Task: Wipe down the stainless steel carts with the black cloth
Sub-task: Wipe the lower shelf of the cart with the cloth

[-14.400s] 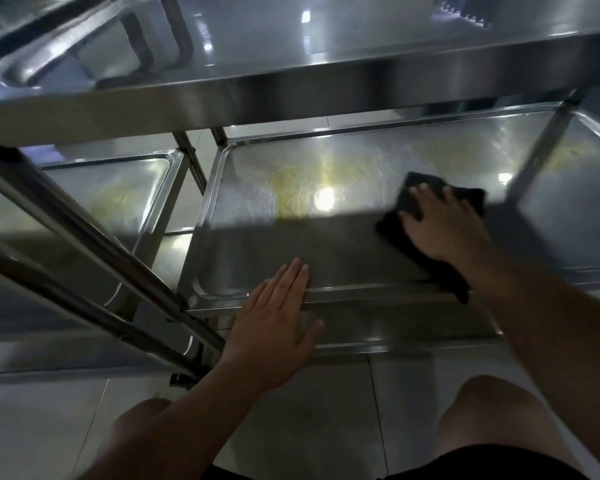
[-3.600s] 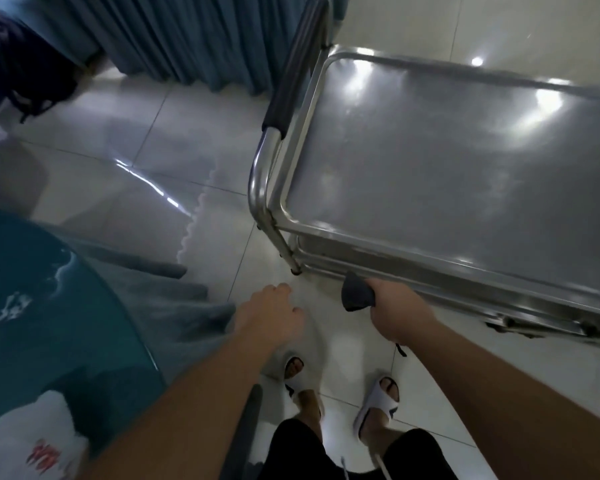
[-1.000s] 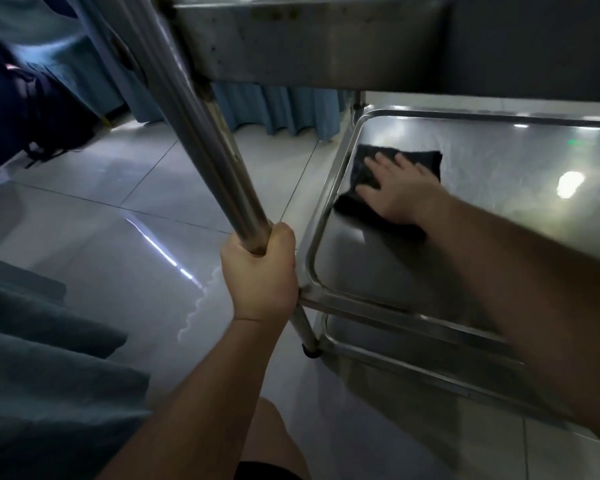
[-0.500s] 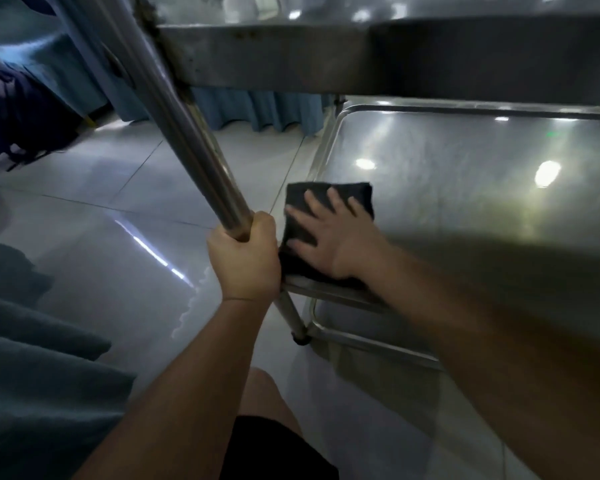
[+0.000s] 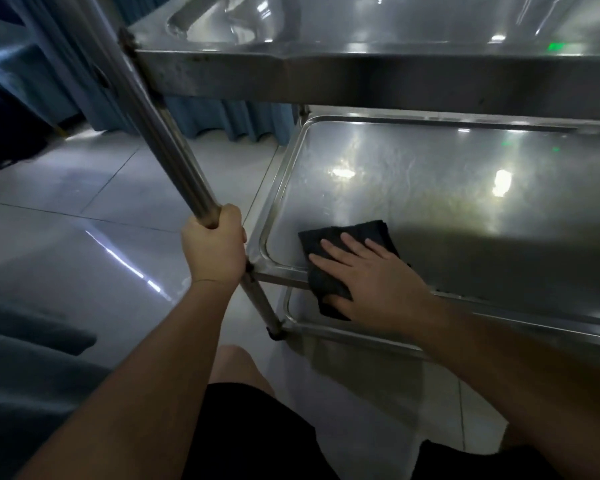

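One black cloth (image 5: 340, 271) on the cart's shelf (image 5: 430, 188) — right hand (image 5: 371, 282) flat, fingers spread; left hand (image 5: 213, 249) clamped round the post (image 5: 153, 126).

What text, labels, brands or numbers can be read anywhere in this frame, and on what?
None. No words, labels or numbers show on the cart, its post, the black cloth or the floor. The green glints on the top shelf are reflected lights, not readable signs.
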Tool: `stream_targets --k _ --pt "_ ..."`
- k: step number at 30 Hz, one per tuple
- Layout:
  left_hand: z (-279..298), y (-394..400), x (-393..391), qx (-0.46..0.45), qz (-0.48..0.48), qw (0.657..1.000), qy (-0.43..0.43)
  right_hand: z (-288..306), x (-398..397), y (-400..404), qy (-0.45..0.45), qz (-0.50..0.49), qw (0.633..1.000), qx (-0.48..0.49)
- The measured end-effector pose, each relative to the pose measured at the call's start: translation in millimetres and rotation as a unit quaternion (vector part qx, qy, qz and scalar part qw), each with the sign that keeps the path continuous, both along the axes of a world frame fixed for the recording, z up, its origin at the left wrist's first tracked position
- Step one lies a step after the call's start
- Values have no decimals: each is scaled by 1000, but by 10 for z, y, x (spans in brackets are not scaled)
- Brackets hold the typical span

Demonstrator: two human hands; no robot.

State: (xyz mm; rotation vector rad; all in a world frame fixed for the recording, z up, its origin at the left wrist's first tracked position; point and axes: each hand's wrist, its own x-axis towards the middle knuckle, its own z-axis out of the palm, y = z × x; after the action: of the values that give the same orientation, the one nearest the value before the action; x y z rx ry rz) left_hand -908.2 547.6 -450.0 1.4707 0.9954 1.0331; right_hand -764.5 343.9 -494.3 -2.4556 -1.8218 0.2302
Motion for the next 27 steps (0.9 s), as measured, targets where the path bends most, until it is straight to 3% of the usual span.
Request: stream_targets --k 11,20,22,25,27 --pt "2 56 -28 -1 -11 1000 20 80 -606 958 -9 -13 1000 3" --pt "-28 27 -129 43 -11 994 96 -27 -228 -14 -44 -33 998 24" --pt "-157 -74 -247 91 0 989 118 -66 -116 -247 -45 -49 998 15" --pt "-575 -394 -505 195 90 963 166 -109 45 -588 -51 -72 996 1" --pt "-802 -724 -590 233 75 949 199 -126 137 -831 -58 -84 995 -4"
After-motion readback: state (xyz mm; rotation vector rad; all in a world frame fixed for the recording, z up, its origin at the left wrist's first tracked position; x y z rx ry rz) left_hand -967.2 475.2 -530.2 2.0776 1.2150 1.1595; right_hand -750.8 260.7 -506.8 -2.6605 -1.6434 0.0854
